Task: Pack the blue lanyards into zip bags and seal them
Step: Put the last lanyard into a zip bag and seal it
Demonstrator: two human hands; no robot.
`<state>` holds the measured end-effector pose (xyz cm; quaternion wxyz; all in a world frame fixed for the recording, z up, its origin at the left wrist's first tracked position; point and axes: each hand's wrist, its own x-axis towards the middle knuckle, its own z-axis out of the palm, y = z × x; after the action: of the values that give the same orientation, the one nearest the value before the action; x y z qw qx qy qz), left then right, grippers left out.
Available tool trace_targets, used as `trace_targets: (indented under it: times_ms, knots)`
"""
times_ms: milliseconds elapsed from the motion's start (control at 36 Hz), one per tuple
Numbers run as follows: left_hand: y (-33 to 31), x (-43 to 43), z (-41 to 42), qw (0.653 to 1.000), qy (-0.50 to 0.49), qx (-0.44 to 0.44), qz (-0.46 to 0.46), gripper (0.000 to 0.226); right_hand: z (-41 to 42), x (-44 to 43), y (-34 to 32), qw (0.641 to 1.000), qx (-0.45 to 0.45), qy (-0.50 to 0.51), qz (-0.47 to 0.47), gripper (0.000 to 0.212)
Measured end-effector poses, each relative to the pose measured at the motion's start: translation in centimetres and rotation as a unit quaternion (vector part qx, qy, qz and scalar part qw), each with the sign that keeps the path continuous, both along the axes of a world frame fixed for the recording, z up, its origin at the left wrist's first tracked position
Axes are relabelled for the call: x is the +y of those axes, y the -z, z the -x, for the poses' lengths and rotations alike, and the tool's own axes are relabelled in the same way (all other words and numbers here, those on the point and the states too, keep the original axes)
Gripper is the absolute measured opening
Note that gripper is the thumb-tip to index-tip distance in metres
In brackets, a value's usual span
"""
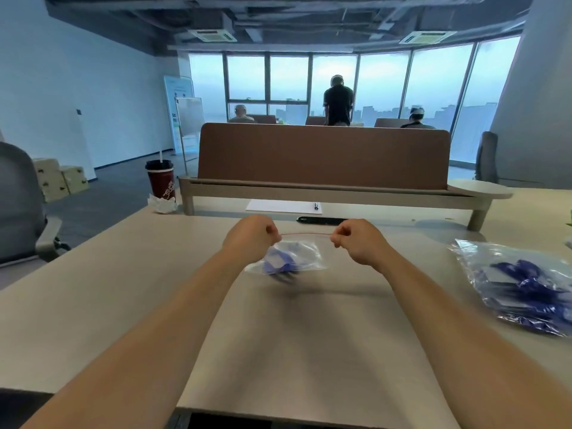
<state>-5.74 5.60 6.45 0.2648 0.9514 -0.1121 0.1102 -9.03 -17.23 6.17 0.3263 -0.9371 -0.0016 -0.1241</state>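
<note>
The fingers of the left hand (251, 239) are curled shut, pinching one end of the red zip strip (305, 234), and the fingers of the right hand (356, 241) are closed the same way on the other end, so the strip is stretched taut between them. Below it hangs the clear zip bag (305, 257), held just above the beige desk (123, 289), with a blue lanyard (280, 264) bunched inside near the left hand; its lower part is blurred. Well apart to the right, a larger clear plastic bag (483, 258) of more blue lanyards (532, 289) lies on the desk. Farther back sit a white sheet (278, 206) with a pen (316, 205), and a red cup (161, 181) at the desk's left corner
</note>
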Motion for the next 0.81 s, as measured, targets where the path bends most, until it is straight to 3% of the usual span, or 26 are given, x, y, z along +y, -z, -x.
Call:
trace_targets:
  times_ms: [194,361,500,639,722,806]
  knots:
    - [0.3,3.3,-0.4,0.998,-0.026,0.021,0.054,0.020,0.1,-1.4,-0.2,0.999,-0.009,0.028,-0.015,0.022]
    - [0.1,1.6,0.0,0.986,-0.015,0.050,0.159,0.011,0.4,-1.0,-1.2,0.985,0.022,0.016,-0.173,0.016]
    - [-0.6,-0.8,0.3,0.959,0.018,0.055,0.278,0.008,0.9,-2.2,-2.1,0.987,-0.033,0.047,-0.149,0.015]
    - [-1.5,-3.2,0.1,0.953,0.021,0.019,0.303,0.012,1.5,-5.2,-3.2,0.972,-0.058,0.065,-0.220,0.013]
    - [-2.5,-5.1,0.6,0.950,0.041,0.006,0.310,0.012,2.5,-7.1,-3.7,0.972,-0.072,0.076,-0.209,0.003]
    - [-3.9,-7.3,1.4,0.935,0.079,0.024,0.344,0.010,3.9,-8.4,-4.7,0.964,-0.096,0.105,-0.224,0.007]
